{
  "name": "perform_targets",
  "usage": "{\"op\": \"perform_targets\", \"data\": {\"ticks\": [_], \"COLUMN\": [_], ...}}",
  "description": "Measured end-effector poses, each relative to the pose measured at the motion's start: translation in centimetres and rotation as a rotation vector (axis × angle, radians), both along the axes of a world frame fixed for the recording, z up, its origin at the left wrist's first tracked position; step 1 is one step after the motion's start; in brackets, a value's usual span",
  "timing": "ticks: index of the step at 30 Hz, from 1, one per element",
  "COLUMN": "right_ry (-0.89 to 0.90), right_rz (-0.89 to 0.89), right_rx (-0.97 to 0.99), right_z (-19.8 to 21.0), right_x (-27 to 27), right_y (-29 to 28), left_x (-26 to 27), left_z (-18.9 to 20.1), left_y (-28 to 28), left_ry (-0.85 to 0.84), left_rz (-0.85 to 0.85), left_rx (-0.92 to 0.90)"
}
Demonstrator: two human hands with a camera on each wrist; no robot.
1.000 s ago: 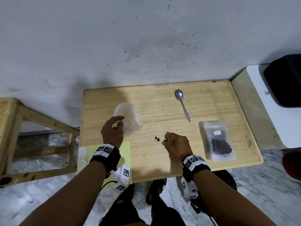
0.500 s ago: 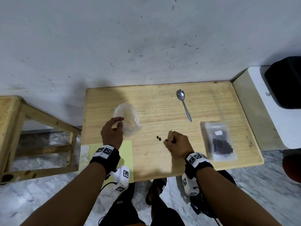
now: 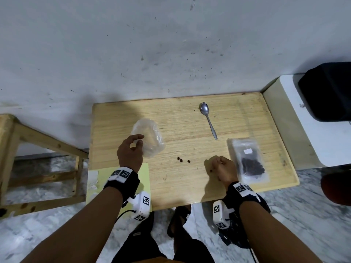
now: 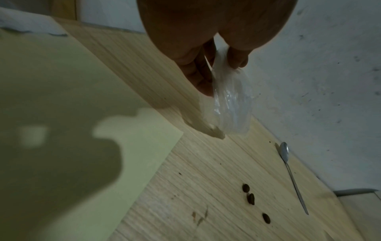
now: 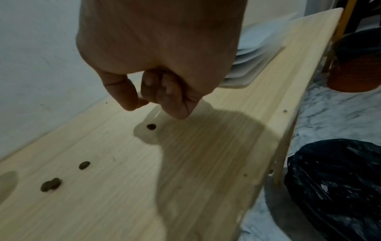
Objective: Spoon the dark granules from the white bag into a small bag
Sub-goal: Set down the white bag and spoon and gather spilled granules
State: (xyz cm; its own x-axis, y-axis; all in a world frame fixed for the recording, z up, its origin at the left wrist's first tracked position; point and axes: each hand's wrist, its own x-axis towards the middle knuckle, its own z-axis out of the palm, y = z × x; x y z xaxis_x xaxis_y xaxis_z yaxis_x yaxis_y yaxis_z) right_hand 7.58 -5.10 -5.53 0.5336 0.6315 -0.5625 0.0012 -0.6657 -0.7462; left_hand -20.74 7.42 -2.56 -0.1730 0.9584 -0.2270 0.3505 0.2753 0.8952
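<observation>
A small clear bag (image 3: pixel 150 138) lies at the left of the wooden table (image 3: pixel 190 186); my left hand (image 3: pixel 139 141) pinches its near edge between thumb and fingers (image 4: pixel 203 76). The white bag (image 3: pixel 248 160) with dark granules lies flat at the right. Close to its left, my right hand (image 3: pixel 213 165) hovers with fingers curled (image 5: pixel 164 91) and nothing visible in them. One granule (image 5: pixel 151 126) lies under its fingertips. Three more granules (image 3: pixel 182 159) lie mid-table. The spoon (image 3: pixel 208 118) rests untouched at the back.
A yellow-green sheet (image 3: pixel 144 171) overhangs the table's front left corner. A wooden stool (image 3: pixel 38 139) stands to the left, a white surface (image 3: pixel 303 118) with a black object (image 3: pixel 328 90) to the right. A black bin bag (image 5: pixel 340 187) and an orange basket (image 5: pixel 354 71) sit on the floor.
My right hand has moved right, away from the three loose granules and towards the white bag. The left hand keeps its hold on the clear bag.
</observation>
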Motion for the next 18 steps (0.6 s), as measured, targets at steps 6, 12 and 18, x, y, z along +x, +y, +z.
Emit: {"op": "perform_targets", "data": {"ticks": [6,12,18], "right_ry": [-0.099,-0.239,-0.335], "right_rz": [-0.110,0.288,0.316], "right_rx": [0.054,-0.061,-0.119], "right_z": [-0.7,0.3,-0.7], "right_x": [1.8,0.9,-0.4], "right_y": [-1.3,-3.8,-3.9], "left_x": [1.0,2.2,3.4], "left_z": [-0.4,-0.6,-0.5], "left_y": [-0.1,-0.4,-0.1], "left_ry": [0.000,0.013,0.033], "left_rz": [-0.013,-0.051,-0.087], "left_rx": [0.000,-0.010,-0.012]}}
